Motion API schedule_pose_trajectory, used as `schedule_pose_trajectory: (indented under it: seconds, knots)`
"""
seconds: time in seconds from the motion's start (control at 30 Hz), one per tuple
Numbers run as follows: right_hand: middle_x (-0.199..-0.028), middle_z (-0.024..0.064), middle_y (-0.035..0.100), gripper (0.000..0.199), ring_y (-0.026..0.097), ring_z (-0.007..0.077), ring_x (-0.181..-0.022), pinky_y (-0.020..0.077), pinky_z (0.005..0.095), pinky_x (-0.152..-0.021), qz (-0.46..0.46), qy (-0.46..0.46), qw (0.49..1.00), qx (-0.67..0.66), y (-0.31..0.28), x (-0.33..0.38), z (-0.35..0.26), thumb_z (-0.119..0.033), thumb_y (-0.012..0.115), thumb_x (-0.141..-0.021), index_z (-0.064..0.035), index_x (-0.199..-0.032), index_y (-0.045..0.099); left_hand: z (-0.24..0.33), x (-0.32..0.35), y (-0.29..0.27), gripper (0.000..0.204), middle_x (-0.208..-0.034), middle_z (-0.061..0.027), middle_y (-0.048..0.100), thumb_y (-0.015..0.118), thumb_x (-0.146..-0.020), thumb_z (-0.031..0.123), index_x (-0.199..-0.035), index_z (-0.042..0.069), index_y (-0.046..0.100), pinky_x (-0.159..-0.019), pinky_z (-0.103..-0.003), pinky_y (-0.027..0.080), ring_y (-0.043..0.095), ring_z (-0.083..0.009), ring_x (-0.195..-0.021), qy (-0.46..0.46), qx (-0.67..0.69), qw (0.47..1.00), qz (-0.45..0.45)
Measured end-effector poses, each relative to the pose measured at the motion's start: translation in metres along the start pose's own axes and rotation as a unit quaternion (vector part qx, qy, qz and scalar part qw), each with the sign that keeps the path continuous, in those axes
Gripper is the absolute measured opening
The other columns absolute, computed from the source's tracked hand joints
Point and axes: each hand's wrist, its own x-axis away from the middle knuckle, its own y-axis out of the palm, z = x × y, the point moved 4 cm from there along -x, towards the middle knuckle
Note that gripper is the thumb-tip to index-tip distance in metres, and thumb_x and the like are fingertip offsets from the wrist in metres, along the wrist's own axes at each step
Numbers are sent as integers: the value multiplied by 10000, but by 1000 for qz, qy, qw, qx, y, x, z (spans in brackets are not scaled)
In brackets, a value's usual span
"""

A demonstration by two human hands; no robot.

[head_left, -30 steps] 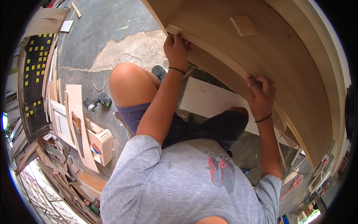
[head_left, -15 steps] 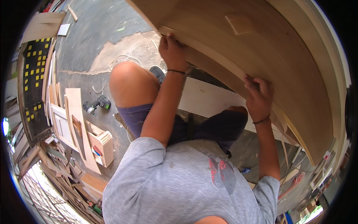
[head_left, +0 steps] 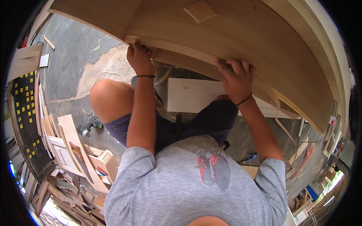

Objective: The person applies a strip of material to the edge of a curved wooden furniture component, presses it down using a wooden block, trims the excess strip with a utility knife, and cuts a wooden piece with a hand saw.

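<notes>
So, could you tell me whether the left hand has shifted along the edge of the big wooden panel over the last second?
Cannot tell: the left hand grips the wooden panel at about the same spot near its corner, and the whole view has shifted, cordless drill included.

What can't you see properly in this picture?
- Head view: the fingertips of the left hand and right hand curl behind the edge strip, so the grip is hidden.
- The big wooden panel is cut off by the top edge of the picture.
- The white board on the floor is partly covered by the right arm and leg.
- The power drill is too small to tell its details.
</notes>
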Motion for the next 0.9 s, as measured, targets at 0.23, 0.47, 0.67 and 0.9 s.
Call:
schedule_pose_trajectory:
  seconds: [0.23,0.47,0.67,0.9]
  knots:
    - [-883,-43,528,304,492,182,-895,351,385,-757,14,29,999,-13,3,2,0,-75,655,-697,-232,-955,693,-1,47,0,224,-698,-54,515,612,-860,220,-787,31,518,-541,-317,447,514,-169,-591,83,-250,964,-37]
    - [-878,-40,524,314,498,192,-898,356,385,-738,9,48,998,-27,1,-1,0,-74,659,-661,-225,-936,681,42,72,74,401,-1168,-79,588,699,-751,306,-1096,115,626,-992,-433,373,484,-307,-1171,513,-508,571,-392]
    - [-926,-47,518,291,481,196,-955,354,423,-759,0,36,999,-12,4,2,0,-86,670,-656,-212,-918,674,23,49,72,365,-1209,-44,580,673,-755,349,-1071,167,654,-1004,-440,371,495,-266,-1175,513,-495,519,-472]
    - [-956,-49,527,233,483,191,-975,354,428,-749,-5,18,1000,24,7,1,-5,-147,661,-705,-204,-931,669,19,49,66,340,-1172,1,598,651,-768,368,-1047,173,657,-993,-432,391,515,-228,-1154,532,-479,530,-455]
